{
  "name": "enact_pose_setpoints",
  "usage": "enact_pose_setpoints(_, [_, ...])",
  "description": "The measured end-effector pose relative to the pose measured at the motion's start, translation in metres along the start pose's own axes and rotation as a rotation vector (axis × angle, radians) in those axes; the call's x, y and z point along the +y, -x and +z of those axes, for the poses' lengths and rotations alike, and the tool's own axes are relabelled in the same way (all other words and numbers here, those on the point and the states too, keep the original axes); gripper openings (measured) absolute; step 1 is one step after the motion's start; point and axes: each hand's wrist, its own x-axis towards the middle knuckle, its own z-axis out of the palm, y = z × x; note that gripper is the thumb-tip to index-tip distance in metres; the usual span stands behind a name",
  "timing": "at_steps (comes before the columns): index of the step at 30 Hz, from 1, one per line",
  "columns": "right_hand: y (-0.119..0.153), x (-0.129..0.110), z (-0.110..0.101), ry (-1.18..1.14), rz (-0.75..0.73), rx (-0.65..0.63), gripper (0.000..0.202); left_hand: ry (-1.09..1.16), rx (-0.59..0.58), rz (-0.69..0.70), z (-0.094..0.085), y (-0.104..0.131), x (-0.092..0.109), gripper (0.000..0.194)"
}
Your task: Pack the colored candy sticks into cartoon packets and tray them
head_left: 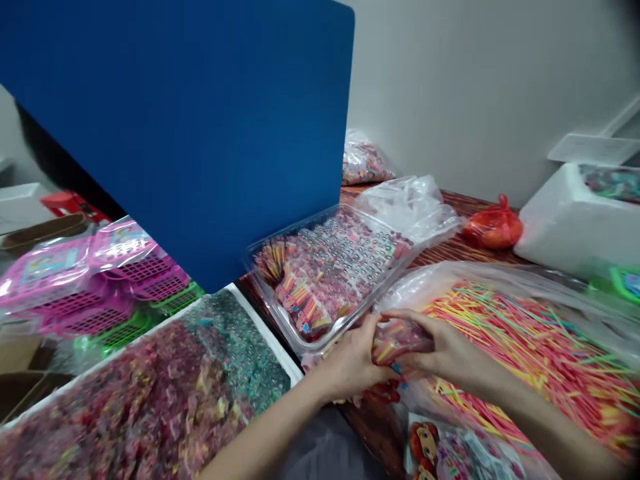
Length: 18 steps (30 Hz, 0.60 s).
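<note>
Between my two hands is a small clear packet (397,340) with pink and yellow stick-like pieces inside. My left hand (353,360) grips its left side, and my right hand (433,350) curls round its right side. Just beyond them lies a clear plastic tray (303,343) filled with similar small packets. To the right, an open plastic bag (400,287) holds many thin pink, yellow and green sticks (530,340). A printed packet with a cartoon figure (425,443) lies below my right hand. Some red and pink pieces under my hands are blurred.
A white box of colourful wrapped bits (165,393) stands at lower left, beside pink and green baskets (115,287). A tall blue panel (200,133) rises behind. Farther back are a red tied bag (495,225), a white foam box (555,213) and a filled clear bag (365,160).
</note>
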Motion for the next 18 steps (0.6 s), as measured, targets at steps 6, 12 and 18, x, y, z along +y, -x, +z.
enact_pose_setpoints(6, [-0.007, -0.011, 0.007, -0.072, 0.002, 0.076, 0.049, -0.002, 0.037, 0.037, -0.043, 0.025, 0.01, 0.095])
enact_pose_setpoints(12, [-0.024, -0.03, -0.034, -0.229, 0.042, 0.294, 0.049, -0.721, 0.287, -0.079, -0.164, 0.029, -0.025, 0.034])
enact_pose_setpoints(18, [-0.082, -0.07, -0.029, -0.443, -0.078, 0.308, 0.04, -1.041, -0.078, -0.297, -0.228, -0.025, -0.077, 0.02])
